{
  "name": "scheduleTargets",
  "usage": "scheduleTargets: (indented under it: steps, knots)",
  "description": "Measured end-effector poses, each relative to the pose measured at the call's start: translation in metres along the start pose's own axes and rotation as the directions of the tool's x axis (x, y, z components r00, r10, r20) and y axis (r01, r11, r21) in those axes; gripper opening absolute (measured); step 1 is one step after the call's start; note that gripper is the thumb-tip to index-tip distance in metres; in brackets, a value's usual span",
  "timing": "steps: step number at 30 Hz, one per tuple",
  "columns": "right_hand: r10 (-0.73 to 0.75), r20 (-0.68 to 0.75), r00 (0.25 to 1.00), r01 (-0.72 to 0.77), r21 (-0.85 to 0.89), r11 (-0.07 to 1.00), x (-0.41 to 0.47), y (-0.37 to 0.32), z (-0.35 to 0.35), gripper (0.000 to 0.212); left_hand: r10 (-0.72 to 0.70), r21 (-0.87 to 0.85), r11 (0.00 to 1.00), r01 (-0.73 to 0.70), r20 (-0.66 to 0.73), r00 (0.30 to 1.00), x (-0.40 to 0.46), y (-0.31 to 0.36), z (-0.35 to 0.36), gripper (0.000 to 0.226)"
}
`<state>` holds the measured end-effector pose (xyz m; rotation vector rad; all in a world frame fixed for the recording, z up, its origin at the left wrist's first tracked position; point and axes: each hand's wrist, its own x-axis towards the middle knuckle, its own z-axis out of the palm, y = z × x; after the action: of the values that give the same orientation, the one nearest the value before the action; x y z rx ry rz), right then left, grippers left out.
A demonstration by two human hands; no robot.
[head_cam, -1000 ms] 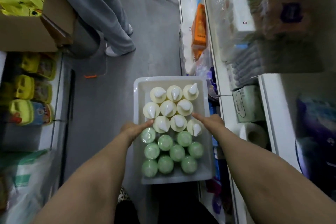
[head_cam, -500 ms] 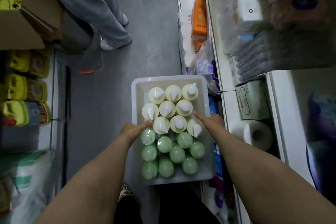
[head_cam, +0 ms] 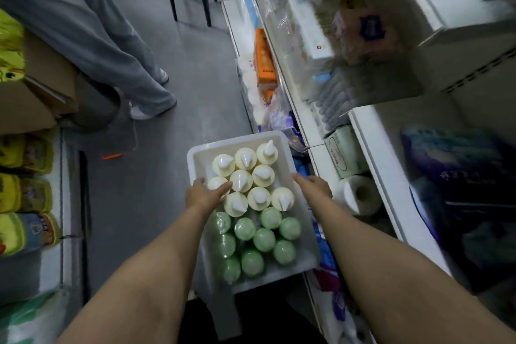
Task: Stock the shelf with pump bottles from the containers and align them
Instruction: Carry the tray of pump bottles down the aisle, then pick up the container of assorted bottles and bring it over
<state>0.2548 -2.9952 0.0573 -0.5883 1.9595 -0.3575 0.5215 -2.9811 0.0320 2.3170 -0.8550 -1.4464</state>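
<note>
While we stand in the aisle with the white bin (head_cam: pixel 282 139) between our hands, the stocking looks hardly begun: the bin seems full, cream pump bottles (head_cam: pixel 241 180) packed beyond our fingertips and green bottles (head_cam: pixel 264 239) packed nearer our wrists, and we see none of either kind on the shelf (head_cam: pixel 371 148) outboard of our right hand (head_cam: pixel 314 186). Our left hand (head_cam: pixel 201 195) lies over the bin's near-side rim, its fingers reaching onto the top of a cream bottle (head_cam: pixel 216 183); they look fairly straight, touching rather than clamped, though the bottle's body is hidden under them and we cannot be sure. Our right hand sits at the opposite rim with its fingers pointing forward; whether it grips the edge or merely rests there we cannot tell. By our judgement every bottle has yet to be lifted out, placed and lined up. The green bottles show only rounded tops, so their pumps are hard to make out. Shelf goods beyond the right hand are blurred, and the lower tiers are cut off by our forearm. What bears the bin from below is also hidden.
</note>
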Motion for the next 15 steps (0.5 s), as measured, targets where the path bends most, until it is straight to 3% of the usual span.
scheduleTargets:
  steps: [2,6,9,11,15]
  knots:
    - [-0.02,-0.071,0.997,0.027,0.092,0.995,-0.018,-0.003,-0.009,0.055,0.076,-0.058,0.996,-0.072,0.059,0.995,-0.009,0.021,-0.001,0.095]
    - [-0.036,-0.147,0.988,0.082,0.321,0.943,-0.061,-0.007,-0.025,0.049,0.234,-0.168,0.966,-0.196,0.243,0.941,-0.033,0.064,-0.003,0.084]
    - [-0.065,-0.243,0.968,0.177,0.47,0.865,-0.1,-0.004,-0.034,0.023,0.33,-0.264,0.934,-0.241,0.374,0.867,-0.06,0.092,-0.002,0.076]
    - [-0.064,-0.282,0.957,0.215,0.546,0.809,-0.13,-0.002,-0.04,0.02,0.384,-0.309,0.914,-0.264,0.446,0.809,-0.082,0.106,-0.001,0.07]
    - [-0.044,-0.373,0.927,0.284,0.621,0.731,-0.194,0.007,-0.054,0.039,0.457,-0.362,0.886,-0.29,0.572,0.681,-0.134,0.121,-0.003,0.063]
